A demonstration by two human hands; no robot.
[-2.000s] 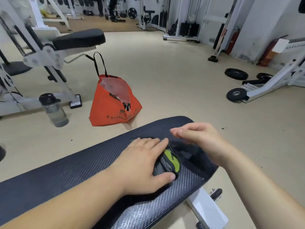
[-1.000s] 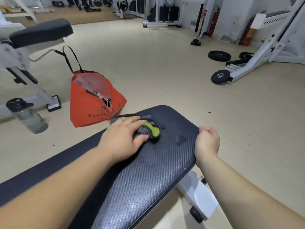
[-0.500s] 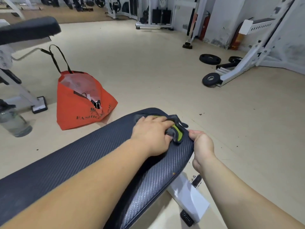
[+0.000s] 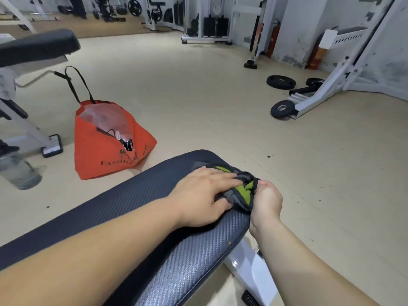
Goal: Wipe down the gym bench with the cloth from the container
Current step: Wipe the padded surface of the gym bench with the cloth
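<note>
A black textured gym bench (image 4: 159, 191) runs from the lower left to the middle of the head view. A grey and green cloth (image 4: 244, 192) lies bunched at the bench's right edge near its far end. My left hand (image 4: 203, 197) presses flat on the cloth with straight fingers. My right hand (image 4: 266, 200) is beside the bench edge, its fingers curled round the cloth's overhanging part. An orange tote bag (image 4: 103, 149), the container, stands open on the floor left of the bench.
A clear water bottle (image 4: 16, 166) stands on the floor at the far left. Another padded bench (image 4: 37, 48) with a white frame is behind the bag. Weight plates (image 4: 280, 82) and a white rack (image 4: 331, 80) lie to the right. The bench's white leg (image 4: 249, 270) sits below.
My left hand has slid the cloth across the bench to its right edge. My right hand has moved from gripping the bench edge to taking hold of the cloth.
</note>
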